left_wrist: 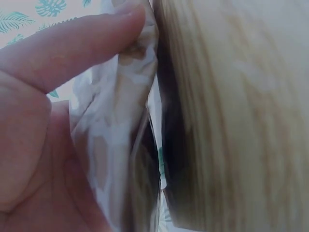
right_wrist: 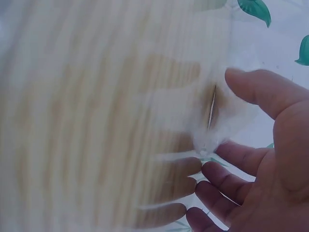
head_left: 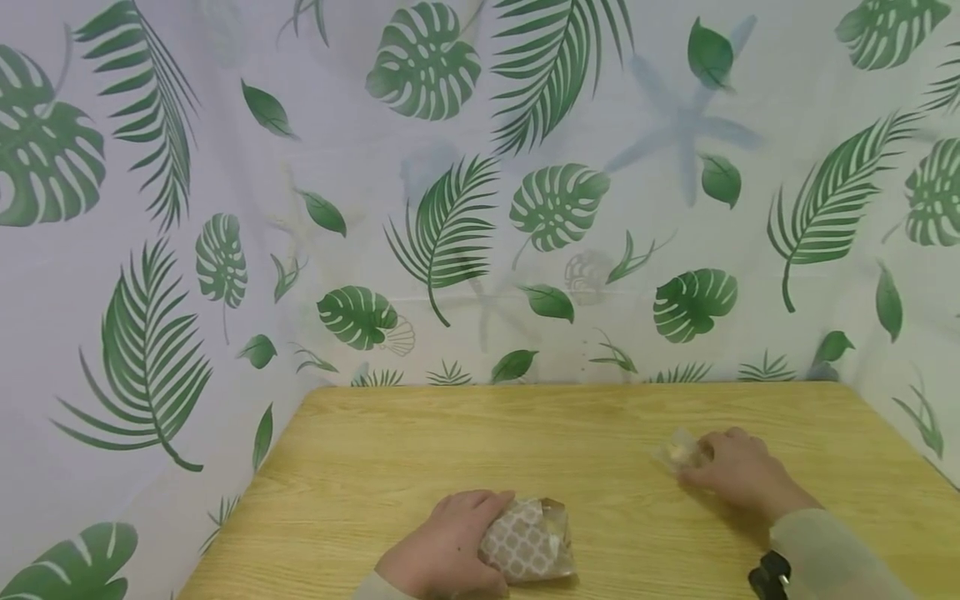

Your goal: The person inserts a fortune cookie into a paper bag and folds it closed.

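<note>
On the near part of the table (head_left: pixel 420 450), my left hand (head_left: pixel 453 542) grips a tan-and-white lattice-patterned bag (head_left: pixel 525 546). Its thumb (left_wrist: pixel 96 38) lies along the crinkled bag (left_wrist: pixel 111 121) in the left wrist view, and the bag's side is glossy and partly see-through. Farther back on the right, my right hand (head_left: pixel 738 471) holds a small clear plastic packet (head_left: pixel 678 450) with something pale yellow inside. In the right wrist view that packet (right_wrist: pixel 227 113) sits between thumb and index finger, low at the tabletop, and the other fingers rest at the glossy surface.
A white cloth (head_left: pixel 480 342) printed with green leaves stands along the back edge of the wood-grain table and continues at both sides. A small black device (head_left: pixel 770 575) is strapped at the right wrist, over a pale sleeve (head_left: pixel 832 550).
</note>
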### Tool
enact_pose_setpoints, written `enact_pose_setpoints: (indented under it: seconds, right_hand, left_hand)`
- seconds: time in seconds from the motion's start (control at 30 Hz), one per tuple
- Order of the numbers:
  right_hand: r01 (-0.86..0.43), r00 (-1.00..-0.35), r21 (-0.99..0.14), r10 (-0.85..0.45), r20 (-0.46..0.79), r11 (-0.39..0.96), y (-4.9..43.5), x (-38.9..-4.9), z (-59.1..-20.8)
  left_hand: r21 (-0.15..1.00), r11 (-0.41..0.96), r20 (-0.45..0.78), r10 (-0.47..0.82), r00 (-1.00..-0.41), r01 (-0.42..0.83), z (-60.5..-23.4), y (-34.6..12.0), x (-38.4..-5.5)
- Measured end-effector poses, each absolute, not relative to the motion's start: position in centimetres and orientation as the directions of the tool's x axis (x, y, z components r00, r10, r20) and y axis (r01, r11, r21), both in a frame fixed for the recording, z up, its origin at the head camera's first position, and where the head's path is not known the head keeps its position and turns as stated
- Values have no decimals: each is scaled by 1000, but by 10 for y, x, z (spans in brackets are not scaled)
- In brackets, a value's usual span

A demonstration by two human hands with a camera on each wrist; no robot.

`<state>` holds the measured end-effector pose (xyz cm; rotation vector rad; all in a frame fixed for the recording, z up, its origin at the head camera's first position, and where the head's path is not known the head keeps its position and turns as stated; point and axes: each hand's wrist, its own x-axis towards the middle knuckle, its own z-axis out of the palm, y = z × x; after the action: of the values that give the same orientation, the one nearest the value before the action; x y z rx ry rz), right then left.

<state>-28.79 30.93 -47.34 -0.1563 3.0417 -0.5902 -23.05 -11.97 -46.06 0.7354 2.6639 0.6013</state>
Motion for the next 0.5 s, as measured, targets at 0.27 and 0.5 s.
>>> enact_pose_setpoints:
  seconds: [0.27,0.5]
  right_hand:
    - [-132,-989,-354,-147,-14,926,305,-292,-473]
    - [-112,-987,-366,-147,-69,924,302,-295,-474]
  left_hand:
    - [467,783,-184,540,-821,410,-463,-122,-232]
    - [481,780,-192,540,-819,402,-463,-120,-231]
